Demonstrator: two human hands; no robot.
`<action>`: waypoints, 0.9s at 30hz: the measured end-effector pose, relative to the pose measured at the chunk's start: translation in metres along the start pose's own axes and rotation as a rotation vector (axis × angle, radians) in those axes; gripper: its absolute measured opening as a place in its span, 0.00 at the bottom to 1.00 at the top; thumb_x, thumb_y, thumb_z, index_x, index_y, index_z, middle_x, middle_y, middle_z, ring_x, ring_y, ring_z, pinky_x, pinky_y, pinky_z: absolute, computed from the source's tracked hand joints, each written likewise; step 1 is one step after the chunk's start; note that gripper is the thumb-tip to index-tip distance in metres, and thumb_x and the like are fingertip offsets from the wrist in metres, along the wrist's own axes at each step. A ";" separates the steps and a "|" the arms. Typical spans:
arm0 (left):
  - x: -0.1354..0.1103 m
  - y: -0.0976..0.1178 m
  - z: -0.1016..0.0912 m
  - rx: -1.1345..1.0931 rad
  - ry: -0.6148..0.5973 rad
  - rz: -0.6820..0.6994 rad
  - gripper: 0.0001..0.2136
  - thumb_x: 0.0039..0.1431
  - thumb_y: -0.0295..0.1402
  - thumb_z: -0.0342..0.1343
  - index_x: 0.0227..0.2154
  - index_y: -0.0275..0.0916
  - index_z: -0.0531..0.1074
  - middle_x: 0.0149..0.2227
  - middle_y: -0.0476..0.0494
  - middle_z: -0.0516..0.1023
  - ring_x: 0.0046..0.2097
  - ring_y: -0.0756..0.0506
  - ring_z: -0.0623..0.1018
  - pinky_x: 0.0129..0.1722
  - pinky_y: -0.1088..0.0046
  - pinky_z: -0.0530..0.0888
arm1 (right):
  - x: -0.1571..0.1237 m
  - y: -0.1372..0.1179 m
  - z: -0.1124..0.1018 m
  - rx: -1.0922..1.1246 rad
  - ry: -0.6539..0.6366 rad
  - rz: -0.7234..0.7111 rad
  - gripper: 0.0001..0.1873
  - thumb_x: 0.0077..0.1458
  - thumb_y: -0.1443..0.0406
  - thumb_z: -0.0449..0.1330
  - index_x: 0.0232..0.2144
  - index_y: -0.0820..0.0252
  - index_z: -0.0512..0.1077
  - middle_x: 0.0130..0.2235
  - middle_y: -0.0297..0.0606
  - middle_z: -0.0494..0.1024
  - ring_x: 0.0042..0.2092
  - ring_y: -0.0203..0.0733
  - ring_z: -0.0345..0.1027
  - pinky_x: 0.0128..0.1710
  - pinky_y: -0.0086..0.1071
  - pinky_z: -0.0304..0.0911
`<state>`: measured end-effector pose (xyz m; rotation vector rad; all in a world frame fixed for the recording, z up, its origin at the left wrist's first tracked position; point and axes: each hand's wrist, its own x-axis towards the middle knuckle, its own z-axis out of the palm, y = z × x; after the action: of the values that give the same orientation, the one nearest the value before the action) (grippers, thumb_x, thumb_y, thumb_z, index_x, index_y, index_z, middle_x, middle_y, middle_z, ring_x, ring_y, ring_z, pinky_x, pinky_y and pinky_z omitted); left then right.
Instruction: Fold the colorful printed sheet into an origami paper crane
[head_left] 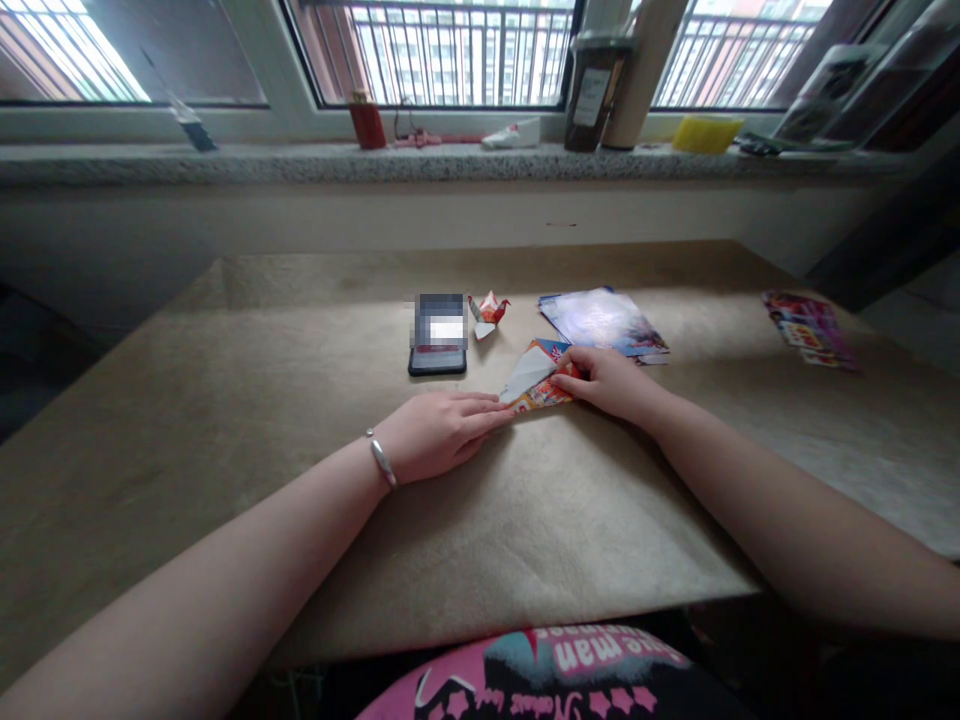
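Observation:
A folded sheet of colourful printed paper (534, 372), with a white underside showing, lies on the table before me. My left hand (448, 430), a silver bangle at its wrist, rests flat with fingers stretched out, the tips pressing the paper's left corner. On the paper's right side, my right hand (604, 380) has thumb and forefinger pinched on its edge. Just beyond the paper stands a small red and white origami crane (489, 314). Beside the crane lies a phone (438, 360), its screen partly blurred out.
A stack of printed paper sheets (604, 318) lies behind my right hand. Further right are more colourful printed papers (808, 328). Along the granite windowsill (277, 166) stand a red container (367, 122), a dark lidded jar (591, 95) and a yellow roll (706, 134).

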<state>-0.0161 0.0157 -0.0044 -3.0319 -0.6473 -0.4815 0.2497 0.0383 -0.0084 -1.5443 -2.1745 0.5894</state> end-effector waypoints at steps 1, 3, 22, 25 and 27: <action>0.000 0.000 0.000 0.000 0.006 -0.002 0.16 0.61 0.29 0.46 0.51 0.39 0.68 0.49 0.40 0.75 0.48 0.46 0.76 0.46 0.67 0.75 | 0.001 0.000 0.001 -0.007 -0.001 -0.004 0.11 0.51 0.57 0.55 0.29 0.59 0.69 0.22 0.31 0.67 0.24 0.34 0.57 0.24 0.28 0.51; 0.001 0.000 0.000 -0.001 0.007 -0.016 0.17 0.61 0.29 0.46 0.52 0.38 0.66 0.48 0.39 0.75 0.47 0.46 0.76 0.45 0.67 0.76 | 0.001 0.001 0.002 -0.019 -0.008 -0.012 0.11 0.51 0.57 0.55 0.28 0.59 0.70 0.23 0.31 0.67 0.25 0.34 0.57 0.24 0.28 0.51; 0.003 0.002 0.000 0.035 -0.017 -0.056 0.15 0.61 0.29 0.46 0.50 0.37 0.68 0.45 0.39 0.74 0.45 0.45 0.73 0.43 0.66 0.75 | 0.005 -0.004 0.004 -0.173 0.080 0.053 0.11 0.50 0.56 0.56 0.27 0.58 0.66 0.24 0.32 0.71 0.24 0.35 0.60 0.23 0.28 0.49; 0.004 0.003 -0.001 0.045 -0.026 -0.050 0.15 0.61 0.29 0.46 0.50 0.37 0.68 0.45 0.39 0.74 0.45 0.44 0.73 0.44 0.67 0.74 | 0.005 -0.005 0.003 -0.248 0.082 0.060 0.14 0.51 0.54 0.56 0.24 0.57 0.64 0.23 0.33 0.71 0.24 0.35 0.59 0.23 0.28 0.47; 0.004 0.003 -0.001 0.047 -0.028 -0.047 0.15 0.61 0.29 0.47 0.50 0.36 0.68 0.45 0.39 0.74 0.45 0.44 0.73 0.44 0.67 0.74 | 0.005 -0.005 0.002 -0.282 0.081 0.067 0.15 0.52 0.54 0.55 0.22 0.57 0.64 0.23 0.33 0.71 0.24 0.35 0.59 0.23 0.28 0.46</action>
<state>-0.0120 0.0144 -0.0019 -2.9903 -0.7222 -0.4193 0.2425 0.0413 -0.0069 -1.7554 -2.2258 0.2410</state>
